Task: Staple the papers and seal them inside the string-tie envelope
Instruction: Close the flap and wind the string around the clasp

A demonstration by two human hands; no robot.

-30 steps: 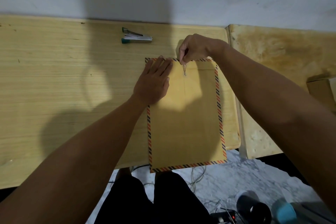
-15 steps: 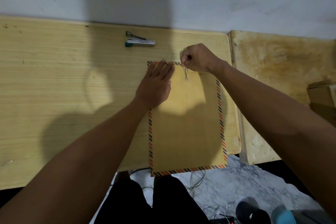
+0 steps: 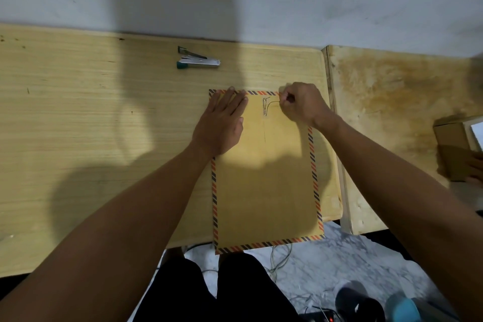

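On the pale wooden counter (image 3: 78,125), right of centre: one brown string-tie envelope with a red-and-blue striped border (image 3: 266,185), lying flat, its near edge overhanging the counter's near edge. Left hand (image 3: 222,123): fingers straight, palm pressed flat on the envelope's far left corner. Right hand (image 3: 300,104): grip curled, fingertips pinching the thin closure string (image 3: 271,103) at the far edge, the string looped around the fasteners. Far left of the envelope, apart from it: one silver stapler with a teal end (image 3: 198,60). Papers are not visible.
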